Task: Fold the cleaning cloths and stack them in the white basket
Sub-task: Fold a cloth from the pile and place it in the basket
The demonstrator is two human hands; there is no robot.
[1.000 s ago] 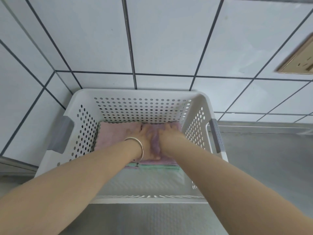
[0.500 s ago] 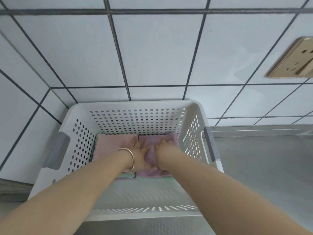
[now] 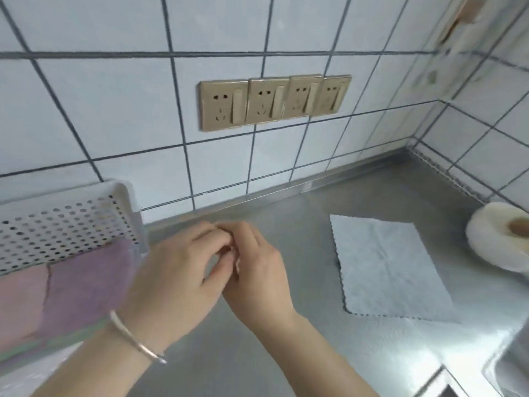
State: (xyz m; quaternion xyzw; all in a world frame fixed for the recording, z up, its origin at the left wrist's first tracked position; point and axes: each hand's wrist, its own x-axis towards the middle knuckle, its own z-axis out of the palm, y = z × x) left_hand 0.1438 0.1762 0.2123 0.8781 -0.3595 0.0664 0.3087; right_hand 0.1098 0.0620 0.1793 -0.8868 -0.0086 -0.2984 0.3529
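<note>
Hands (image 3: pixel 217 270) left basket (image 3: pixel 65 222) | white cloth (image 3: pixel 392 270) right of fingers (image 3: pixel 223 239)

A steel counter (image 3: pixel 286 353) carries a white basket (image 3: pixel 65 207), a flat white cloth (image 3: pixel 386 270) and a paper roll (image 3: pixel 498 239).

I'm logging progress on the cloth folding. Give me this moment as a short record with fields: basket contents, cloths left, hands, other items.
basket: white basket at left on the steel counter
basket contents: folded pink cloth and purple cloth side by side, a green edge beneath
cloths left: one white cloth lying flat and unfolded on the counter, at right
left hand: out of the basket, holding nothing, fingers loosely curled
right hand: touching the left, holding nothing
other items: paper roll at far right; four wall sockets
</note>
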